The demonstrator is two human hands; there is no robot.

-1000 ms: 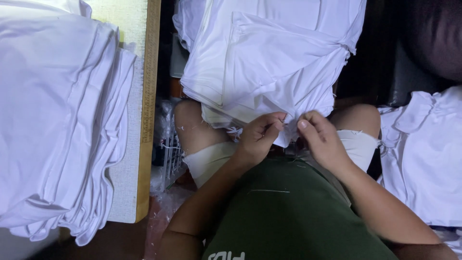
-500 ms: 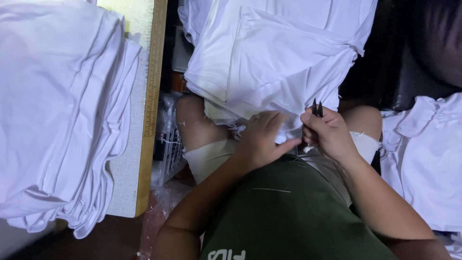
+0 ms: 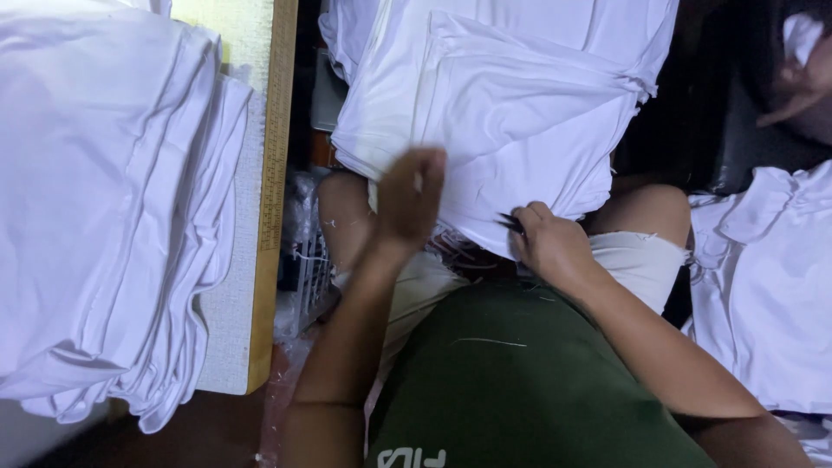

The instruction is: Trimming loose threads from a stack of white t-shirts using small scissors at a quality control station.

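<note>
White garment pile [image 3: 520, 113] is lying across the knees, just ahead of both hands. Left hand [image 3: 409, 195] is pressing its near edge, grip unclear from blur. Right hand [image 3: 548, 243] is clutching small dark snips [image 3: 510, 223]. Folded white stack [image 3: 104, 208] is sitting on the table [image 3: 251, 173], well left of the left hand.

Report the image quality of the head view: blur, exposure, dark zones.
Head view: left hand smeared by motion blur; right hand fairly sharp, holding small dark snips; white garments on the lap and the left stack bright, folds faint; gap beside the table and upper right lost in shadow.
</note>
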